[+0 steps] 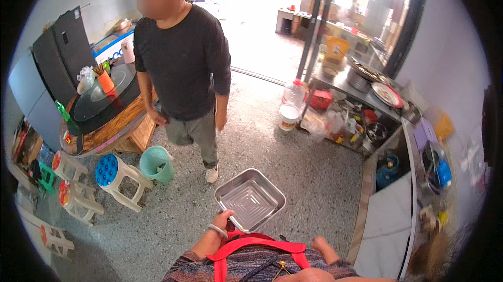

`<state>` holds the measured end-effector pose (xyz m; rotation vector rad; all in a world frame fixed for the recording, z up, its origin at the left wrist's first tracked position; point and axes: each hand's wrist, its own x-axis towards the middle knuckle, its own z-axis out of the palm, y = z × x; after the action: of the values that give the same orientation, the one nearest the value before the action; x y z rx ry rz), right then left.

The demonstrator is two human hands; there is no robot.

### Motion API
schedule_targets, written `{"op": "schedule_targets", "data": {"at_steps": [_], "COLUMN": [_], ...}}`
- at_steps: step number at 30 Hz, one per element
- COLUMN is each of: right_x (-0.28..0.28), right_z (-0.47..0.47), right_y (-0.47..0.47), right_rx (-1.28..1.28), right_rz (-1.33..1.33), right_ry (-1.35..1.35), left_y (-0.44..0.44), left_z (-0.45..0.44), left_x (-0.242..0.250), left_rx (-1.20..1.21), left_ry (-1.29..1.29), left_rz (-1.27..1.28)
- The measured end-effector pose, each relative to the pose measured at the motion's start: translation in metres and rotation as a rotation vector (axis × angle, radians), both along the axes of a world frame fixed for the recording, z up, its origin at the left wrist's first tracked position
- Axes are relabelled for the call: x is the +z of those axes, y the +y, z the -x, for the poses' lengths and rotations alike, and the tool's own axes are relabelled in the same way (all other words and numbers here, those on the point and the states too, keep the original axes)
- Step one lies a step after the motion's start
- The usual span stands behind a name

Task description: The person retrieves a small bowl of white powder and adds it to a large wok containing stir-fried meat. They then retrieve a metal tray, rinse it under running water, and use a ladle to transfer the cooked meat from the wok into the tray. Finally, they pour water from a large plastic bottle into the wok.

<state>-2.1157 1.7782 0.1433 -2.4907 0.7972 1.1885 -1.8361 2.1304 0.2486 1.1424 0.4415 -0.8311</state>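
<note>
My left hand [225, 220] grips a square stainless steel pan [251, 199] by its near left edge, the thumb over the rim. The pan is tilted, its inside facing up, with concentric square ridges on the bottom and no contents visible. A pale bracelet [218, 231] circles my left wrist. At my right side, my right hand [321, 243] hangs low beside my red apron [255, 241]. It looks small and foreshortened, so its fingers cannot be made out, and I see no object in it.
A person in a dark top [180, 62] stands ahead, near a round wooden table [106, 140]. Plastic stools [123, 182] and a green bin [157, 164] stand left. A white bucket [289, 118] sits by the metal shelf [334, 81]; a counter [408, 187] runs along the right.
</note>
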Motion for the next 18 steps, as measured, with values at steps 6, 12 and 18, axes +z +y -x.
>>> {"op": "schedule_targets", "data": {"at_steps": [6, 12, 18], "right_x": [0.048, -0.005, -0.061], "right_z": [-0.390, -0.477, -0.512], "right_y": [-0.114, -0.200, -0.295], "right_rx": [-0.078, 0.062, -0.236], "right_rz": [-0.105, -0.044, -0.106], "right_ry": [-0.960, -0.226, 0.072], "left_y": [-0.091, -0.201, -0.316], "left_z": [-0.169, -0.380, -0.584], "left_x": [0.006, 0.029, -0.005], "left_rx": [0.106, 0.005, 0.048], "left_ry": [-0.188, -0.219, -0.064], "left_rz": [0.023, 0.071, 0.069]}}
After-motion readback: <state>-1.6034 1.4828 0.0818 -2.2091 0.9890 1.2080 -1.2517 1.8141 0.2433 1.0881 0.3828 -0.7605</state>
